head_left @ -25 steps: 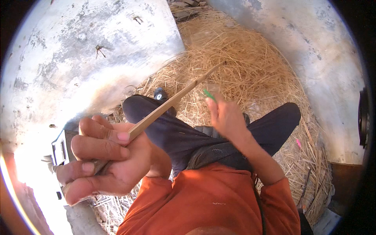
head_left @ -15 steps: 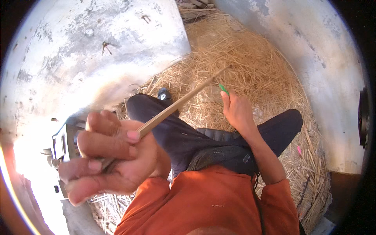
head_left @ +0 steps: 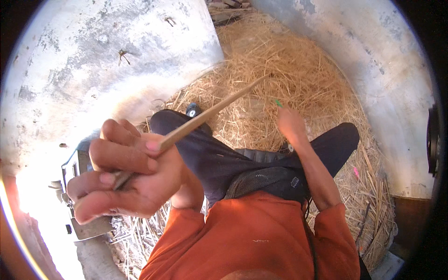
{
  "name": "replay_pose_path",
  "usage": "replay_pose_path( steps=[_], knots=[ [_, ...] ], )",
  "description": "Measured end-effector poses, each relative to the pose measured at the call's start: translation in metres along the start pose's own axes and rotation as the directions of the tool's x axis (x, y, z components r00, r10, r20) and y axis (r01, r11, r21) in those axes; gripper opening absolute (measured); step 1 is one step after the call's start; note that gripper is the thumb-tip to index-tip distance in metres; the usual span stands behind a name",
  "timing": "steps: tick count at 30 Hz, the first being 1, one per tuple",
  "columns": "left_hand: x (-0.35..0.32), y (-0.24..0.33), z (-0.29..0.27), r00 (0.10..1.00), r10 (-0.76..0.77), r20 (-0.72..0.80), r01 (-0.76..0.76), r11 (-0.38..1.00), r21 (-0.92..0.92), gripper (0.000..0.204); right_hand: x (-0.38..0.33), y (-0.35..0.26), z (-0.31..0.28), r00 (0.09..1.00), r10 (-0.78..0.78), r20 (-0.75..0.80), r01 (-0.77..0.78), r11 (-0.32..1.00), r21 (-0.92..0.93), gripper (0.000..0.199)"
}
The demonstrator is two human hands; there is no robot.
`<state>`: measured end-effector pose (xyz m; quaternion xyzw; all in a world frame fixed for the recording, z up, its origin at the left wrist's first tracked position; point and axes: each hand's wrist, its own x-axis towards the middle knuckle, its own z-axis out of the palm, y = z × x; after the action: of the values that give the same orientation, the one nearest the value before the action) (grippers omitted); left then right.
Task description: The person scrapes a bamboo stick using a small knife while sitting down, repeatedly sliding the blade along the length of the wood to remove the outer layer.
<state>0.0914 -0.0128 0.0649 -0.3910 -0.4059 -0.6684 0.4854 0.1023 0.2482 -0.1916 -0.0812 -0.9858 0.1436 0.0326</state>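
Observation:
My left hand (head_left: pixel 135 172) is raised close to the camera, fingers curled around the lower end of a long, thin wooden stick (head_left: pixel 205 115). The stick slants up and away to the right, narrowing toward its far tip over the straw. Farther off, my right hand (head_left: pixel 291 125) is closed above the straw, near my right knee. A small green piece (head_left: pixel 278 103) pokes out past its thumb; the rest is hidden in the grip, so its kind cannot be made out. The right hand is apart from the stick.
Dry straw (head_left: pixel 298 60) covers the ground around my crossed legs (head_left: pixel 186 140). Worn whitish walls (head_left: pixel 126 32) rise at left and right. A dark boxy object (head_left: pixel 84 163) stands at the left, behind my left hand. A pink scrap (head_left: pixel 356 171) lies at the right.
My right hand has moved slightly right, away from the stick, and less of the green piece shows. My left hand has shifted a little up and left, still holding the stick.

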Motion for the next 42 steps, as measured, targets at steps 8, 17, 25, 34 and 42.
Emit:
replay_pose_path(
  steps=[8, 17, 25, 34, 42],
  knots=[
    [0.0, -0.004, 0.004, 0.99, 0.025, -0.136, -0.017, 0.998, 0.06, 0.044, -0.036, -0.092, -0.094, 1.0, 0.002, -0.03, 0.018, 0.765, 0.644, 0.033],
    [-0.003, -0.004, 0.025, 0.975, 0.092, -0.202, -0.104, 0.993, -0.051, 0.024, -0.073, -0.146, -0.121, 0.964, -0.181, -0.196, 0.264, 0.757, 0.598, 0.022],
    [-0.005, -0.003, 0.021, 0.988, 0.084, -0.129, -0.094, 0.993, -0.07, 0.022, -0.074, -0.141, -0.131, 0.965, -0.224, -0.136, 0.263, 0.81, 0.524, 0.025],
    [-0.003, -0.001, 0.011, 0.998, 0.027, -0.053, -0.03, 0.997, -0.065, 0.044, -0.072, -0.136, -0.127, 0.981, -0.178, -0.075, 0.192, 0.862, 0.468, 0.025],
    [-0.005, 0.003, 0.018, 1.0, 0.028, 0.001, -0.028, 0.994, -0.109, 0.025, -0.079, -0.14, -0.131, 0.967, -0.211, -0.146, 0.256, 0.826, 0.502, 0.028]
  ],
)
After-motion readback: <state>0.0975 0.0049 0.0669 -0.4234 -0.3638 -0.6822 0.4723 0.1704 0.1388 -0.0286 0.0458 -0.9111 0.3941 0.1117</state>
